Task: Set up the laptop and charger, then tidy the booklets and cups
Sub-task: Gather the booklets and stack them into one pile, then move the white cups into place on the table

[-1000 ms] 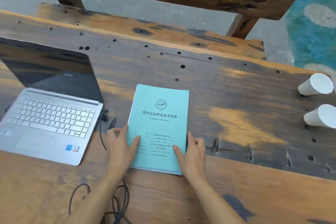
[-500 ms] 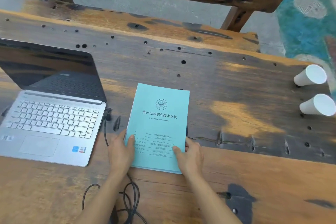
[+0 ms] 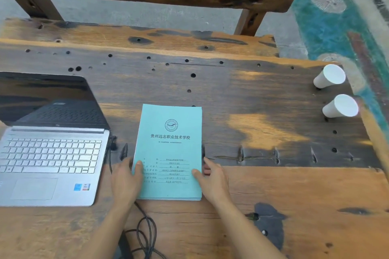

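- Charger cable (image 3: 147,235): black, looped at the near edge of the table (image 3: 273,191) between the forearms. It runs up toward the laptop's right side, where the plug end is too dark to confirm.
- Left hand (image 3: 126,181): lies flat against the stack's lower left edge, fingers straight, thumb resting on the cover. It presses and does not pinch.
- Right hand (image 3: 212,181): mirrors it at the lower right edge, fingers spread straight, thumb on the cover.
- Booklets (image 3: 170,143): teal stack, flat on the table between the two hands, just right of the laptop.
  - Change: a second ago the stack sat slightly skewed, with fingers further over the cover. It now sits straighter and the hands bracket its sides.
  - Judgement: the squaring-up looks nearly done.
- Laptop (image 3: 50,162): open, screen dark, left of the stack. Its place is unchanged, and set-up appears complete.
- Cups (image 3: 329,76), (image 3: 340,105): two white, far right, apart from each other, untouched as before. They are likely the remaining step.
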`<state>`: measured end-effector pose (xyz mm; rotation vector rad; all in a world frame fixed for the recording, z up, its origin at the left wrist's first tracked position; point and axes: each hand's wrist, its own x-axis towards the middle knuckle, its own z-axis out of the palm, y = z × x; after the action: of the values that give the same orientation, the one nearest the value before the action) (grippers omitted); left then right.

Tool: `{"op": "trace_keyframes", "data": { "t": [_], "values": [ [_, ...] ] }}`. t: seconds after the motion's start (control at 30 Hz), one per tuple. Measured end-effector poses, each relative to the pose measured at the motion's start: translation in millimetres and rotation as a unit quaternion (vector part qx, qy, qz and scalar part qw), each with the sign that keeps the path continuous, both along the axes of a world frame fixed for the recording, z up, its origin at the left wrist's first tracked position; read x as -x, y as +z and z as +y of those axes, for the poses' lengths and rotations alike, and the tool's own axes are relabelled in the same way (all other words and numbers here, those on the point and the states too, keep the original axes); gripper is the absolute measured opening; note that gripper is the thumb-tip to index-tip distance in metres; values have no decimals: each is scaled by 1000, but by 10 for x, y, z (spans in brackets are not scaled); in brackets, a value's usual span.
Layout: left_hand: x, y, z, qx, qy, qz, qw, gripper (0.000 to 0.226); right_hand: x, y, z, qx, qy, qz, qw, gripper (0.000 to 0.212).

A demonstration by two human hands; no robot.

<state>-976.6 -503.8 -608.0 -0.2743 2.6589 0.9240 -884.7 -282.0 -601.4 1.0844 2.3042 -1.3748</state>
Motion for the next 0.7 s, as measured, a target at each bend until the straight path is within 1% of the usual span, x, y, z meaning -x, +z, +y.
{"op": "trace_keyframes", "data": {
  "t": [0.07, 0.13, 0.2, 0.27, 0.3, 0.33, 0.4, 0.43, 0.5, 0.57, 0.63, 0.7],
  "values": [
    [-14, 74, 60, 25, -15, 15, 999, 32, -108, 59, 181, -2, 0, -11, 1000, 65],
    [-42, 162, 179, 23, -26, 37, 999, 39, -236, 138, 431, -10, -8, -11, 1000, 62],
    [-64, 242, 340, -1, -31, 57, 998, 40, -379, 231, 746, -46, -10, -14, 999, 50],
    [-105, 283, 518, 0, -51, 88, 995, 30, -553, 308, 1073, -80, -15, -21, 996, 28],
    [-144, 290, 619, 5, -66, 103, 993, 24, -659, 337, 1226, -79, -25, -26, 996, 21],
    [-190, 296, 729, 5, -77, 109, 991, 19, -772, 365, 1370, -80, -35, -34, 996, 24],
    [-311, 325, 1001, -9, -89, 86, 992, 14, -1020, 394, 1640, -102, -48, -54, 992, 35],
    [-382, 336, 1156, -14, -93, 67, 993, 17, -1142, 400, 1769, -114, -51, -64, 990, 39],
    [-531, 333, 1502, -18, -109, 43, 993, 33, -1365, 402, 2028, -124, -56, -85, 987, 40],
    [-671, 321, 1899, -25, -129, 47, 990, 46, -1534, 397, 2319, -114, -70, -91, 987, 34],
    [-825, 330, 2333, -29, -145, 57, 987, 48, -1683, 368, 2657, -108, -76, -92, 987, 21],
    [-1008, 321, 2768, -30, -164, 57, 984, 42, -1813, 343, 3034, -111, -69, -91, 987, 21]
  ]
}}
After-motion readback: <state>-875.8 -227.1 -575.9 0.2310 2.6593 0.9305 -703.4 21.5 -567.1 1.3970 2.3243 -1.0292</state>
